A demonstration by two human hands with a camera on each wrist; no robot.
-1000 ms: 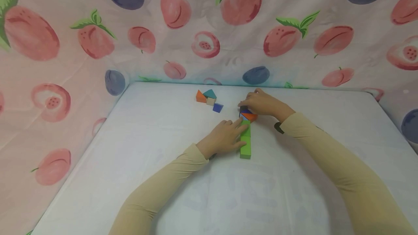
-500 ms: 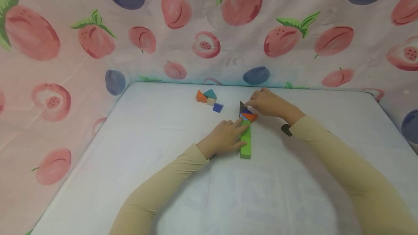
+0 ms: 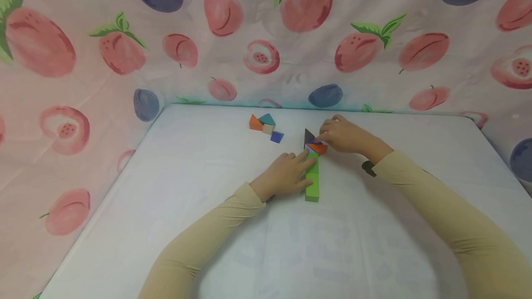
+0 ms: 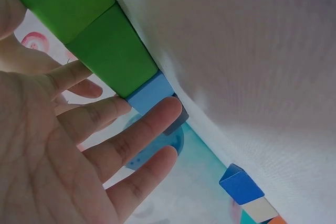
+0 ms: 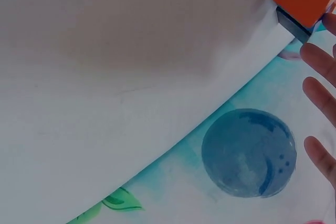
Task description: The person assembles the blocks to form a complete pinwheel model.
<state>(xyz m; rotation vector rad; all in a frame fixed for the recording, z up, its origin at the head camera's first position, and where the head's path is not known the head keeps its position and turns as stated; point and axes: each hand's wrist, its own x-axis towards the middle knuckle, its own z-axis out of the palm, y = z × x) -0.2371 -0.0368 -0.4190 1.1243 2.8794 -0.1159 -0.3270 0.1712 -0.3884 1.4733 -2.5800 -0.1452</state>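
Note:
Two green rectangular blocks [image 3: 312, 189] lie end to end on the white surface, pointing away from me. At their far end sit a light blue block [image 4: 151, 92], an orange triangular block [image 3: 319, 148], a dark blue piece mostly hidden, and a dark grey triangular block [image 3: 308, 137]. My left hand [image 3: 287, 174] lies along the row's left side, its fingers spread and straight, with fingertips at the green and light blue blocks. From the far right, my right hand [image 3: 344, 134] reaches in, an extended finger at the dark blue piece; its other fingers are loosely bent around nothing.
Left of the row is a small cluster: an orange triangular block [image 3: 255, 123], a teal triangular block [image 3: 267, 119], a cream block [image 3: 268, 128] and a blue block [image 3: 277, 137]. Behind the table's back edge hangs a fruit-print cloth [image 3: 291, 77].
My right hand has drawn back rightward from the dark grey block, uncovering its pointed top, and has come slightly nearer to the dark blue piece. The left hand and the green blocks have stayed put.

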